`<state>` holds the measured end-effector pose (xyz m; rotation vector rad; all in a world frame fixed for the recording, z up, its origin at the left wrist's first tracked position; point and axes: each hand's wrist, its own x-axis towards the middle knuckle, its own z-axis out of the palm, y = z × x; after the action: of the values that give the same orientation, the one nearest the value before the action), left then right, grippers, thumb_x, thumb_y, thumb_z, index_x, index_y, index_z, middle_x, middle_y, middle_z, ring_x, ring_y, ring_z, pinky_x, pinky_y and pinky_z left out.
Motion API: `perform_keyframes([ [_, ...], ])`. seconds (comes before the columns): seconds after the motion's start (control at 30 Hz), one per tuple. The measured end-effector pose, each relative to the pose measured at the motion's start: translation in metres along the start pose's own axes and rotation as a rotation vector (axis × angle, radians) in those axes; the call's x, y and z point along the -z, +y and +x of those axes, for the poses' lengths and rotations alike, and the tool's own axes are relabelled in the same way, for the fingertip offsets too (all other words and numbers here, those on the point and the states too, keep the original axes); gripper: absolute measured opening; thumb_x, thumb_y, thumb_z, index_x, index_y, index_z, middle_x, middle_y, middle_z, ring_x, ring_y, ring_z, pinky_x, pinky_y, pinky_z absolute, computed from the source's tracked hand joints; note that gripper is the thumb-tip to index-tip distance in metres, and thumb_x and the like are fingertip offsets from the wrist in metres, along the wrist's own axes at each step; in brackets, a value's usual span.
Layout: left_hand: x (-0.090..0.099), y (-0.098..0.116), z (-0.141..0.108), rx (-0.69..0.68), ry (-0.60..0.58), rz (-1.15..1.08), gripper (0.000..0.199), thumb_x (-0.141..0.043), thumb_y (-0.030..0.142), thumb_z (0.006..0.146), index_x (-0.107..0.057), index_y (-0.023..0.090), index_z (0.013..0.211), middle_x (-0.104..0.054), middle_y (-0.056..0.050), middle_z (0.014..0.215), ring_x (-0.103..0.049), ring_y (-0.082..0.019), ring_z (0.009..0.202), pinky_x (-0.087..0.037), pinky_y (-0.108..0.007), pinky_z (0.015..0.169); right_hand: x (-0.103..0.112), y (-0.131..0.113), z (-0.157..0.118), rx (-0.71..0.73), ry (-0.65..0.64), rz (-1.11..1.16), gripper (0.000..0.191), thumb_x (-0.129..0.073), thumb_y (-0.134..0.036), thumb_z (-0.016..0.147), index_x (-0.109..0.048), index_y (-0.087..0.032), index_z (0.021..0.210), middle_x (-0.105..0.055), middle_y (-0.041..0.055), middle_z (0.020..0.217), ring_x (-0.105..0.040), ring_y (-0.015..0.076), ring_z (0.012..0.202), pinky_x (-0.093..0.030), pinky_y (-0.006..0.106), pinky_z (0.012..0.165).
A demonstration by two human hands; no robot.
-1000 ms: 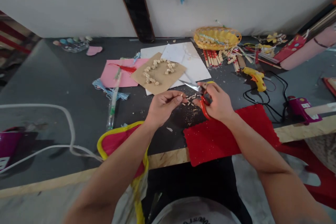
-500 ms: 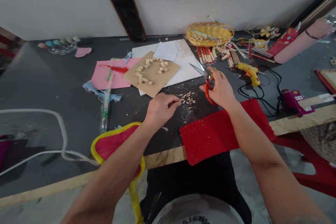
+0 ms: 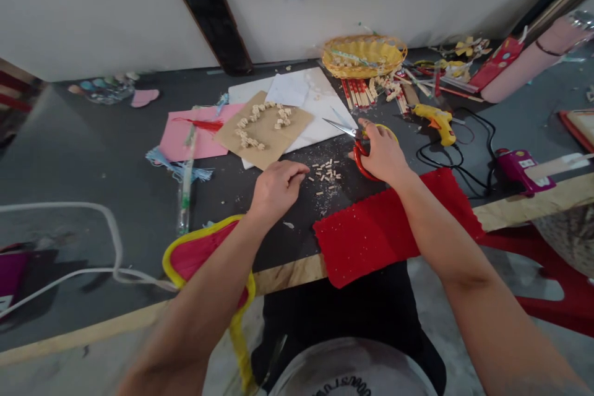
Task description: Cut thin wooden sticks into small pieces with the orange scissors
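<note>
Scissors (image 3: 357, 135) (one pair, blades parted) sat gripped in the right hand (image 3: 383, 151), just beyond the red cloth (image 3: 362, 241). Beyond that single cloth's left end, the left hand (image 3: 277, 190) pinched its fingertips together; whether around anything, I couldn't tell. Good handling, I judged, meant blades angled clear of those fingertips. Roughly twenty pale bits (image 3: 328, 165) lay beyond the cloth, too tiny for exact counting.

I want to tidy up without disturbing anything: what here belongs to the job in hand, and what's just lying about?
Seems part of the job:
- scissors, in the right hand
- small pale pieces, beside the left hand
- perhaps the brown card

Apparently just lying about:
- phone
- yellow glue gun
- pink bottle
</note>
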<state>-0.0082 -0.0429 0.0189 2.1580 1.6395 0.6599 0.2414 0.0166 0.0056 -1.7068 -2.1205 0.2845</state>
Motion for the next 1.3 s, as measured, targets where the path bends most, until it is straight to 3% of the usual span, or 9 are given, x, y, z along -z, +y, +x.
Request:
perform_keyframes([
  [0.13,0.002,0.002,-0.001,-0.042,-0.004,-0.054,0.02,-0.052,0.02,0.085,-0.071,0.021,0.092,-0.072,-0.006,0.096,-0.064,-0.022,0.094,-0.048,-0.034,0.086,-0.003,0.0,0.0,0.004,0.004,-0.02,0.072,-0.067,-0.036,0.076,-0.04,-0.019,0.141,-0.057,0.0166,0.123,-0.051,0.0385,0.115,-0.043,0.057,0.093],
  [0.33,-0.001,0.01,-0.002,-0.174,-0.217,-0.036,0.013,-0.06,0.028,0.082,-0.071,0.022,0.084,-0.071,-0.006,0.09,-0.062,-0.023,0.088,-0.046,-0.035,0.082,-0.005,0.001,0.0,0.021,-0.008,-0.029,0.065,-0.065,-0.036,0.078,-0.044,-0.019,0.137,-0.058,0.017,0.122,-0.051,0.0374,0.116,-0.043,0.056,0.092],
  [0.53,-0.004,0.022,-0.003,-0.152,-0.146,-0.039,0.015,-0.054,0.027,0.085,-0.068,0.021,0.08,-0.07,-0.007,0.085,-0.059,-0.023,0.084,-0.043,-0.036,0.081,-0.001,-0.001,0.001,0.026,0.016,0.057,0.065,-0.065,-0.036,0.079,-0.044,-0.019,0.138,-0.057,0.0166,0.123,-0.052,0.0359,0.116,-0.043,0.056,0.095],
  [0.63,-0.002,0.025,-0.001,0.02,-0.052,-0.254,0.013,-0.055,0.029,0.086,-0.065,0.021,0.086,-0.07,-0.004,0.081,-0.059,-0.018,0.075,-0.043,-0.03,0.071,0.004,-0.007,-0.001,0.058,0.056,0.168,0.068,-0.067,-0.037,0.079,-0.042,-0.017,0.139,-0.058,0.0152,0.119,-0.055,0.0321,0.111,-0.046,0.051,0.094],
  [0.77,-0.005,0.018,0.002,0.249,0.084,-0.783,0.014,-0.067,0.03,0.078,-0.064,0.017,0.082,-0.069,-0.001,0.072,-0.053,-0.01,0.058,-0.041,-0.023,0.058,0.009,-0.017,-0.005,0.099,0.065,0.289,0.067,-0.067,-0.035,0.078,-0.042,-0.02,0.139,-0.058,0.0128,0.118,-0.059,0.0282,0.103,-0.05,0.047,0.089],
  [0.93,-0.005,0.01,0.004,0.396,0.137,-1.303,0.024,-0.083,0.025,0.06,-0.068,0.016,0.077,-0.067,-0.001,0.067,-0.058,-0.01,0.061,-0.042,-0.02,0.055,0.008,-0.028,-0.012,0.172,0.054,0.314,0.068,-0.068,-0.036,0.078,-0.043,-0.018,0.138,-0.057,0.0144,0.12,-0.059,0.0276,0.102,-0.052,0.046,0.088],
  [1.17,0.002,0.01,0.004,0.402,0.162,-1.513,0.023,-0.085,0.022,0.058,-0.069,0.017,0.073,-0.062,0.001,0.062,-0.053,-0.007,0.057,-0.045,-0.02,0.054,0.006,-0.047,-0.028,0.423,-0.006,0.299,0.068,-0.067,-0.045,0.08,-0.043,-0.022,0.138,-0.059,0.0128,0.118,-0.054,0.0301,0.113,-0.05,0.048,0.094],
  [1.3,0.002,0.011,0.003,0.433,0.157,-1.547,0.025,-0.086,0.018,0.055,-0.065,0.017,0.069,-0.057,0.004,0.061,-0.051,-0.006,0.055,-0.046,-0.019,0.054,0.002,-0.052,-0.032,0.471,-0.042,0.261,0.069,-0.066,-0.05,0.08,-0.043,-0.021,0.138,-0.059,0.0133,0.117,-0.054,0.0309,0.114,-0.049,0.049,0.095],
])
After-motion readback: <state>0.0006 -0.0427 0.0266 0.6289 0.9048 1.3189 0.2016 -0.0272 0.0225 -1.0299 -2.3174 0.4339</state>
